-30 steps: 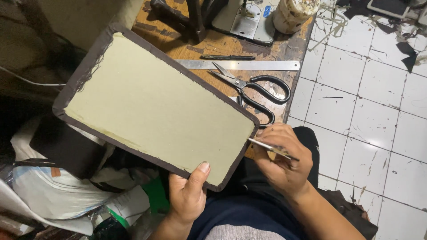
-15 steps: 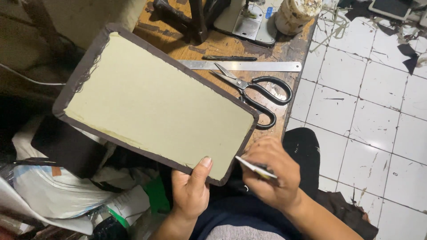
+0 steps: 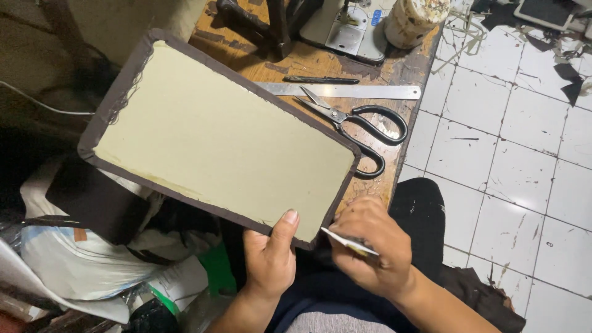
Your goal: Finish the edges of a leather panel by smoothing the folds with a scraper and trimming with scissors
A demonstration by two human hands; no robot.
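My left hand [image 3: 269, 259] grips the near edge of a flat rectangular board [image 3: 216, 135], thumb on its pale greenish face. Dark brown fabric is folded around the board's edges. My right hand [image 3: 372, 245] is closed on a small thin flat tool [image 3: 346, 242] with a pale blade, held at the board's near right corner. The board is tilted up over the table and my lap.
Black-handled scissors [image 3: 361, 123], a steel ruler [image 3: 345, 91] and a black pen [image 3: 320, 80] lie on the worn wooden table [image 3: 320, 61]. A sewing machine base [image 3: 345, 28] and a jar [image 3: 416, 18] stand behind. White tiled floor [image 3: 505, 142] right, bags [image 3: 92, 265] left.
My right hand has slid with the thin tool from the board's right side down toward me, to the near right corner. The left hand keeps its hold.
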